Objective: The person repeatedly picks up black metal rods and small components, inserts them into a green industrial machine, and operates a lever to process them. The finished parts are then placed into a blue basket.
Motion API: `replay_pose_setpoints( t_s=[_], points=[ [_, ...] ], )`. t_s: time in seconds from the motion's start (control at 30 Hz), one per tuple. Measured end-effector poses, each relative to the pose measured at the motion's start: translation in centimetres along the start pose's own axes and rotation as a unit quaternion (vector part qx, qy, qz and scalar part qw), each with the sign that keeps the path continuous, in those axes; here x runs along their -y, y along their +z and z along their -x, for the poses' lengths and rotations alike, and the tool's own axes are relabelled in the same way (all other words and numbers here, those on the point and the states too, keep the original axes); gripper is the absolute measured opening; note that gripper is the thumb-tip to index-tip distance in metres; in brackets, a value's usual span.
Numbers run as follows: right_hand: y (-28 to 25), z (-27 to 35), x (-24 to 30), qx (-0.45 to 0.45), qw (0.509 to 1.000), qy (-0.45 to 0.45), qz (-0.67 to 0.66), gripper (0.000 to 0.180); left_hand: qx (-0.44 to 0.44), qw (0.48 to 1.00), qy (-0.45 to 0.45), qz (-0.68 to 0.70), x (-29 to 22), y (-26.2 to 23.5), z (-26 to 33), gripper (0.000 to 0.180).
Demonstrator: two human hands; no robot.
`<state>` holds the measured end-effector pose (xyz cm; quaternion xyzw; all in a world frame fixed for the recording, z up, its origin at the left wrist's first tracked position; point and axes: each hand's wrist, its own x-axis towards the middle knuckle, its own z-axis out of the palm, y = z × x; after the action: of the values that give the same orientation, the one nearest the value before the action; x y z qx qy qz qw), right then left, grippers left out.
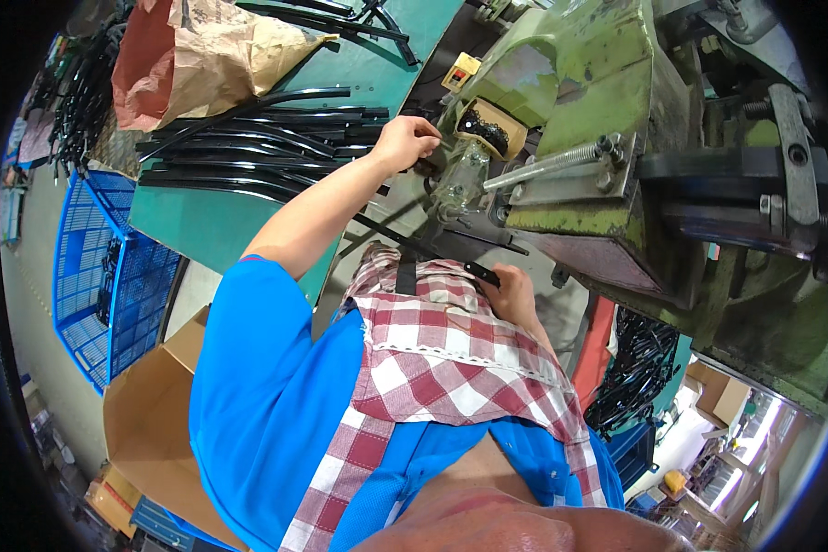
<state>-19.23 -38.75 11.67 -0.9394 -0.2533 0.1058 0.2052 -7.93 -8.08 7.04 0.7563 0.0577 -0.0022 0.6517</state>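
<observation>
My left hand [405,144] reaches forward with thumb and fingers pinched together, beside the green machine's small metal fixture [463,179]. Whatever is between its fingertips is too small to make out. Close by, a cut-open container [492,131] on the machine holds small black parts. In front of my apron, my right hand [513,296] is closed on a black strip [481,273] with a hole near its rounded end. Another length of black strip shows farther left, below the fixture; I cannot tell whether it is the same piece.
Long glossy black strips [258,152] lie on the green table [189,216] at left, beside a brown paper sack [221,60]. The green press [607,83] fills the right. A blue crate [110,276] and cardboard box [147,405] stand left; more black pieces [637,363] lie at right.
</observation>
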Motion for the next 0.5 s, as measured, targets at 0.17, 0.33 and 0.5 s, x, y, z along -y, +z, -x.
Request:
replay_pose_setpoints(
  t_s=[0.17, 0.33, 0.5],
  points=[
    [-0.8, 0.1, 0.9, 0.001, 1.000, 0.026, -0.012, 0.019, 0.048, 0.995, -0.007, 0.088, 0.9, 1.0, -2.1, 0.011],
    [-0.8, 0.1, 1.3, -0.011, 0.998, 0.059, -0.015, 0.016, 0.077, 0.996, 0.029, 0.045, 0.7, 3.1, -4.1, 0.010],
    [-0.7, 0.4, 1.0, -0.035, 0.998, 0.055, -0.023, 0.020, 0.071, 0.996, 0.046, 0.011, -0.2, 4.7, -4.0, 0.010]
  ],
)
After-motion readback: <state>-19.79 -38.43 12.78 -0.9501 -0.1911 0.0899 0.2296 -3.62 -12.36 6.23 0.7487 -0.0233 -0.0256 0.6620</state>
